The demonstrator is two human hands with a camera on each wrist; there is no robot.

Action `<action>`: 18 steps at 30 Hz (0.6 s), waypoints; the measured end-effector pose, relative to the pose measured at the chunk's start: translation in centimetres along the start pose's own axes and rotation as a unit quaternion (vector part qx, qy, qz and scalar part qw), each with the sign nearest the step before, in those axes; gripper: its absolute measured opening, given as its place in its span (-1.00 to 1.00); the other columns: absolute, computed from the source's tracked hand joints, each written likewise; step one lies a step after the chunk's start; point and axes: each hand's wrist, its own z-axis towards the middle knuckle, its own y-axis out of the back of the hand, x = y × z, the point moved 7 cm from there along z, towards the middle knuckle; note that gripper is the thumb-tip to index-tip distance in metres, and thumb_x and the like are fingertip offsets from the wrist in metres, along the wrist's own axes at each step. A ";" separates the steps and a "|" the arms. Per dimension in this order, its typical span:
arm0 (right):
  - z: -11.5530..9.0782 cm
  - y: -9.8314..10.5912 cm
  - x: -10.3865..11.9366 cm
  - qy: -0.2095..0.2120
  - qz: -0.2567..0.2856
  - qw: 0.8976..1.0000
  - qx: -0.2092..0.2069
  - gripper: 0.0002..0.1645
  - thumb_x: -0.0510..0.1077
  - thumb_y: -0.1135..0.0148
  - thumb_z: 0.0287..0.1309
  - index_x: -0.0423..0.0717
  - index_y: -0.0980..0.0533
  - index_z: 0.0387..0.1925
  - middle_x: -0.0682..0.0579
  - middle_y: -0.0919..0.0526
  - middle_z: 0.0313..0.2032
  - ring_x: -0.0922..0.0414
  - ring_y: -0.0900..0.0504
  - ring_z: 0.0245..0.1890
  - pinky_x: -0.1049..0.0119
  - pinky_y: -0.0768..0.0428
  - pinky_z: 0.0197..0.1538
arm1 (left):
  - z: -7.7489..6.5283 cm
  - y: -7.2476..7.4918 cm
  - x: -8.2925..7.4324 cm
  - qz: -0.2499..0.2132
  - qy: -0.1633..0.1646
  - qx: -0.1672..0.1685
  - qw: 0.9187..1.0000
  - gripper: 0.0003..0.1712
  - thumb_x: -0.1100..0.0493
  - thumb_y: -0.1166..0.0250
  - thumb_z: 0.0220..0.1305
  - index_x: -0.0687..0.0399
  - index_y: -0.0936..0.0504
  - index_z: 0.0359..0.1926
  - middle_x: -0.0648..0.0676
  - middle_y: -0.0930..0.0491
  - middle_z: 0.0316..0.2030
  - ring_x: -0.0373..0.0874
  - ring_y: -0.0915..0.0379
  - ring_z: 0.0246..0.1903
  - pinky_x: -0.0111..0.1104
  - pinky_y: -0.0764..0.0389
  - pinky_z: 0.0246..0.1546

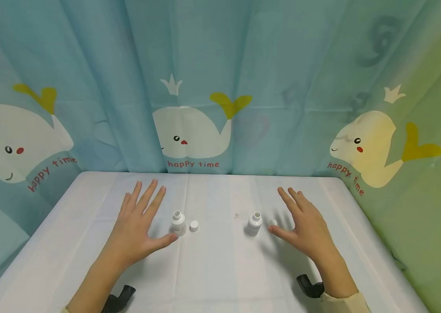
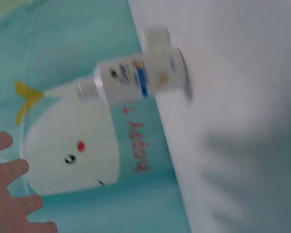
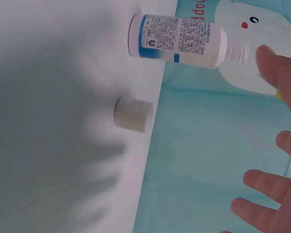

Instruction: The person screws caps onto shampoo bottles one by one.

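Note:
Two small white bottles without caps stand upright on the table. Beside the left bottle [image 1: 179, 225] lies its round white cap [image 1: 194, 226], to the right of it. My left hand [image 1: 136, 232] hovers left of that bottle, fingers spread, holding nothing; whether the thumb touches the bottle I cannot tell. The right bottle [image 1: 253, 225] shows a printed label with a blue band in the right wrist view. Another white cap [image 3: 134, 114] stands near it, partly hidden by my thumb in the head view. Spread and holding nothing, my right hand [image 1: 307, 228] hovers right of the right bottle.
A white cloth covers the table [image 1: 212, 269]. Behind and at the sides hangs a blue-green curtain [image 1: 283, 87] with whale prints. Black curved pieces [image 1: 309, 287] sit by both wrists.

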 end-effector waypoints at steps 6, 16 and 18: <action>0.0 -1.4 0.3 -0.009 0.036 0.998 0.042 0.22 0.11 -0.58 -0.11 0.17 -0.12 0.54 -0.23 -0.31 0.41 -0.30 -0.38 0.32 -0.28 -0.48 0.14 | 0.0 -0.5 -4.0 -0.055 -0.049 0.004 0.997 0.21 -0.53 -0.28 0.06 -0.08 -0.05 0.57 0.04 0.04 0.57 0.24 0.25 0.54 0.28 -0.13 0.34; 1.7 -2.5 0.6 -0.065 0.081 0.989 0.102 0.16 -0.04 -0.59 -0.07 0.20 -0.15 0.52 -0.12 -0.31 0.42 -0.19 -0.36 0.37 -0.28 -0.45 0.18 | 1.3 -4.8 -10.6 -0.259 -0.071 0.117 0.956 0.07 -0.37 -0.33 0.17 -0.37 0.02 0.56 -0.17 0.04 0.55 -0.08 0.08 0.53 0.13 -0.32 0.32; 2.0 -2.7 0.6 -0.070 0.094 0.987 0.107 0.13 -0.07 -0.58 -0.06 0.18 -0.18 0.51 -0.10 -0.33 0.42 -0.16 -0.35 0.38 -0.25 -0.43 0.22 | 1.4 -6.3 -11.4 -0.309 -0.053 0.148 0.938 0.04 -0.31 -0.36 0.18 -0.44 0.02 0.55 -0.21 0.02 0.54 -0.13 0.04 0.51 0.09 -0.32 0.33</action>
